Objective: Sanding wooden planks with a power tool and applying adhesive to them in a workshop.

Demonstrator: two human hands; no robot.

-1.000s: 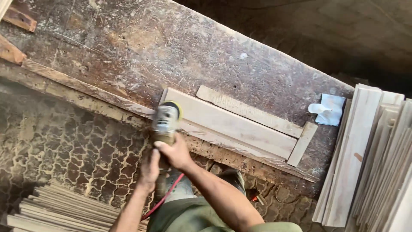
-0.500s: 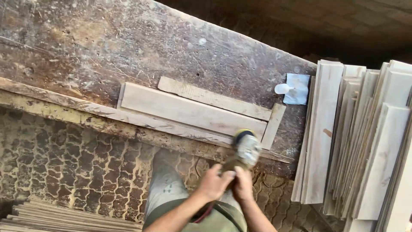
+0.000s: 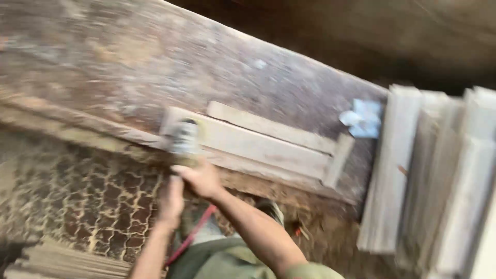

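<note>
The right hand (image 3: 199, 178) is wrapped around the body of a power sander (image 3: 183, 138), fingers curled on its rear end. The left hand (image 3: 170, 201) sits just behind, lower down; blur hides whether it grips the tool's tail or only steadies it. The sander's head rests on the left end of a pale plank (image 3: 253, 144) lying on the worn workbench (image 3: 155, 67). A red cable (image 3: 194, 232) trails down. A stack of boards (image 3: 439, 175), cut off at the frame's right edge, stands beside a blurred blue-and-white object (image 3: 364, 119).
</note>
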